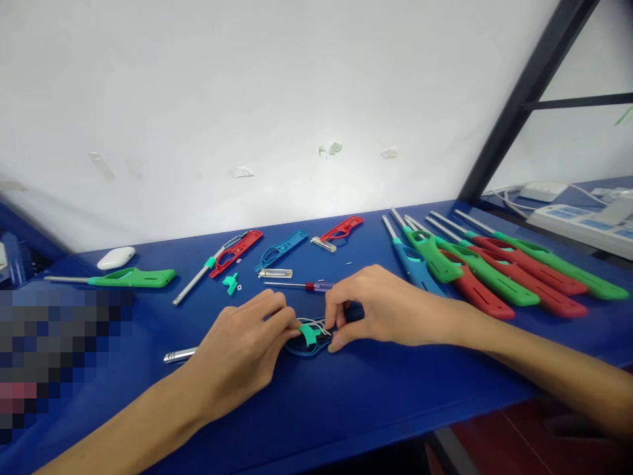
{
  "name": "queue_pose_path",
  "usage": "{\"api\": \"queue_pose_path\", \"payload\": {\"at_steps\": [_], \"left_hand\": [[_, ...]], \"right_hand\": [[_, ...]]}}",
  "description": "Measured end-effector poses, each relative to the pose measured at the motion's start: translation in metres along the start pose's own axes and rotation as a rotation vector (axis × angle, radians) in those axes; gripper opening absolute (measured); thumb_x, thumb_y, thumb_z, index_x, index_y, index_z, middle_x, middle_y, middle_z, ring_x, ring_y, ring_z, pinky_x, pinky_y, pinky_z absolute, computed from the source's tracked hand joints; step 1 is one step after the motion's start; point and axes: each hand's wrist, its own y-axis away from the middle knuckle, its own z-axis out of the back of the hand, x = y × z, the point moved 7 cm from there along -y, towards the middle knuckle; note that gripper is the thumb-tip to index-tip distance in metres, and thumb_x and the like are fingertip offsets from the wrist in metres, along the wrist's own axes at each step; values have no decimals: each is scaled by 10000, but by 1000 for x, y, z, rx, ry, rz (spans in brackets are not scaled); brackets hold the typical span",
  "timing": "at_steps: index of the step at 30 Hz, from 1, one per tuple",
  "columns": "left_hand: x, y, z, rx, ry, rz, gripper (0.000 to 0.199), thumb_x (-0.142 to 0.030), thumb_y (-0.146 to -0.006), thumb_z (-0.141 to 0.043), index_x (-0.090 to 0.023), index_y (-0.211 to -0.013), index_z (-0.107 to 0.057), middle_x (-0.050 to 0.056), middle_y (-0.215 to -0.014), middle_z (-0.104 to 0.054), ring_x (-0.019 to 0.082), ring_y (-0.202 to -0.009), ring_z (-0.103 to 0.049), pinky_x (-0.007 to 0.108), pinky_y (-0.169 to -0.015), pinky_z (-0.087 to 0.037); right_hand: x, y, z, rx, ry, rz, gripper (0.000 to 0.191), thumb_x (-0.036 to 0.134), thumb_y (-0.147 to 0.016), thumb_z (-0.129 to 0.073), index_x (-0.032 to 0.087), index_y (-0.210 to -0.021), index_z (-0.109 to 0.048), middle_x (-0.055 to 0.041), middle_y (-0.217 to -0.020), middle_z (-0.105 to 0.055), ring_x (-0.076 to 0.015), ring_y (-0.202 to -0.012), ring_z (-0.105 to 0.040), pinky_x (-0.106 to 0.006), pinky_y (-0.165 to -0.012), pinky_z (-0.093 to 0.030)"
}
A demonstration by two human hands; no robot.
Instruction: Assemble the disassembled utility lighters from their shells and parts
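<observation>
An opened blue lighter shell (pixel 302 349) lies at the near middle of the blue table, with white wires and a green trigger piece (pixel 310 335) in it. My left hand (pixel 252 336) pinches the green piece from the left. A metal lighter tube (pixel 179 355) sticks out to the left from under that hand. On the right, my right hand (pixel 359 309) has thumb and fingers closed around the shell's right part; what exactly they hold is hidden. Just behind lies a screwdriver (pixel 316 286), its handle end partly behind my right hand.
Behind are red shell halves (pixel 237 253), a blue half (pixel 283 251), a clear fuel tank (pixel 275 273) and another green trigger (pixel 230 284). Several whole lighters (pixel 499 267) lie at right, one green lighter (pixel 133 277) at left near a white case (pixel 116 258). A wall stands behind.
</observation>
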Motion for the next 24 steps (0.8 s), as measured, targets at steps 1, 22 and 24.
{"api": "queue_pose_path", "payload": {"at_steps": [1, 22, 24], "left_hand": [[-1, 0, 0, -5, -2, -7, 190, -128, -989, -550, -207, -869, -674, -6, -808, -588, 142, -708, -520, 251, -568, -355], [12, 1, -5, 4, 115, 26, 167, -172, -980, -609, -256, -998, -752, -14, -820, -639, 125, -686, -556, 235, -620, -421], [13, 0, -5, 7, 133, 44, 123, -176, -953, -665, -251, -940, -761, -28, -777, -635, 113, -635, -530, 226, -588, -410]], "right_hand": [[0, 0, 0, 1, -11, -6, 203, 384, -812, -882, 241, -830, -740, 98, -802, -765, -105, -752, -713, -231, -705, -433], [-3, -2, -2, -5, -82, -53, 200, 379, -777, -905, 248, -796, -756, 86, -830, -787, -139, -757, -717, -261, -715, -435], [-4, -3, -3, -1, -84, -68, 206, 374, -769, -910, 242, -786, -753, 84, -827, -787, -142, -755, -717, -261, -712, -435]]}}
